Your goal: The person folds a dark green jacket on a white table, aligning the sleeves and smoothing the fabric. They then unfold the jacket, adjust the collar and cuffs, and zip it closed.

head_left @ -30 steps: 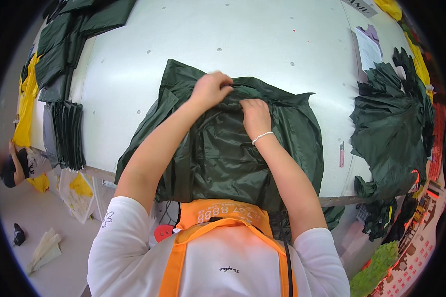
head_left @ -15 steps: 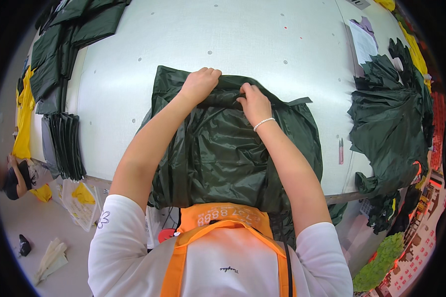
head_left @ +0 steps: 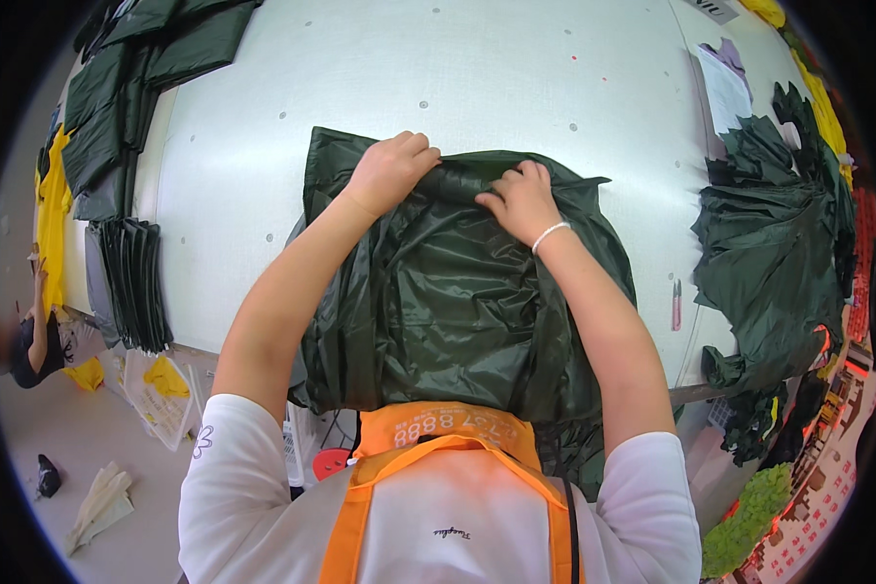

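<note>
A dark green, shiny garment (head_left: 448,302) of thin fabric lies spread on the table in front of me, its near part hanging over the front edge. My left hand (head_left: 391,173) is closed on the far edge of the garment, left of its middle. To the right, my right hand (head_left: 526,202) grips the same far border, with thumb and fingers pinching the fabric. Between both hands the edge is turned up, and a dark opening or fold shows beneath it. The fabric covers part of my fingertips.
Folded dark green pieces (head_left: 117,282) are stacked along the left, beside yellow fabric (head_left: 56,214). At right lie a loose green heap (head_left: 769,234), a paper sheet (head_left: 725,90) and a small pink-handled tool (head_left: 676,306). Another person (head_left: 37,341) is at far left.
My right hand has shifted right along the far border of the garment, drawing the edge out. The left hand stays nearly in place. The view has moved slightly.
</note>
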`<act>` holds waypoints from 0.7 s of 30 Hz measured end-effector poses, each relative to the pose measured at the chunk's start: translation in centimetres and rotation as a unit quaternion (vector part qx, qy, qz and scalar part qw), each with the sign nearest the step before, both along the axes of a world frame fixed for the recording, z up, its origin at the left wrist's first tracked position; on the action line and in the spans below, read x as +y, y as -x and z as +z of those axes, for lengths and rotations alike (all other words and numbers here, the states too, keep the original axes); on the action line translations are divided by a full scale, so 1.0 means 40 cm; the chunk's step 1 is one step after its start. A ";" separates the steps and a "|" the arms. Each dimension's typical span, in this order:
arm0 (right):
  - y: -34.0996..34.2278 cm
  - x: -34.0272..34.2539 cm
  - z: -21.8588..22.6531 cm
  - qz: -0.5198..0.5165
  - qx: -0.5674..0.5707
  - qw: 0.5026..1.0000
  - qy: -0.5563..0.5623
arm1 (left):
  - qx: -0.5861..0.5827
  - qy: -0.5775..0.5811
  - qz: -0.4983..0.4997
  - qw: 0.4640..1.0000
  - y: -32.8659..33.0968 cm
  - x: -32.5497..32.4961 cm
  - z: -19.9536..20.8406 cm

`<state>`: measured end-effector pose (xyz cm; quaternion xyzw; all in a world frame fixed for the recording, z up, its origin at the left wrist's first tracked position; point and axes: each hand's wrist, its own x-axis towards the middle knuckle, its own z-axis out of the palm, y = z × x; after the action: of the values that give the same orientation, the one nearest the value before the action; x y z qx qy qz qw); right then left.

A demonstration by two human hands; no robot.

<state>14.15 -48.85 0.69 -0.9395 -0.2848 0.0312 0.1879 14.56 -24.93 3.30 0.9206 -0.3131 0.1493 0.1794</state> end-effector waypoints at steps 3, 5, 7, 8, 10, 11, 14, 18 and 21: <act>-0.044 0.015 0.004 -0.062 0.073 0.995 0.017 | 0.026 -0.090 0.019 0.995 0.013 -0.030 -0.021; -0.063 0.025 -0.001 -0.096 0.121 0.988 0.027 | 0.087 -0.126 0.047 0.987 0.027 -0.077 -0.032; -0.074 0.023 -0.007 -0.106 0.149 0.983 0.031 | 0.066 0.019 0.012 0.998 0.048 -0.135 -0.053; -0.072 0.019 -0.017 -0.116 0.120 0.986 0.019 | 0.104 0.079 -0.008 0.991 0.058 -0.165 -0.071; -0.061 0.011 -0.043 -0.140 0.064 0.988 -0.003 | 0.122 0.118 0.048 0.984 0.091 -0.214 -0.073; -0.049 0.013 -0.017 -0.153 0.038 0.987 -0.019 | 0.128 0.137 0.078 0.979 0.096 -0.224 -0.077; 0.011 0.015 0.011 -0.170 0.008 0.984 0.045 | 0.086 0.089 0.064 0.990 0.121 -0.244 -0.075; 0.077 0.012 0.045 -0.144 0.025 0.986 0.082 | 0.155 -0.090 0.098 0.979 0.108 -0.293 -0.070; 0.089 -0.024 0.007 -0.127 -0.107 0.986 0.010 | 0.141 -0.204 0.123 0.961 0.091 -0.338 -0.059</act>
<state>10.59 -49.81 0.96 -0.9679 -0.1809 -0.0910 0.1491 10.94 -38.43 0.95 0.9809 -0.1924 -0.0284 0.0101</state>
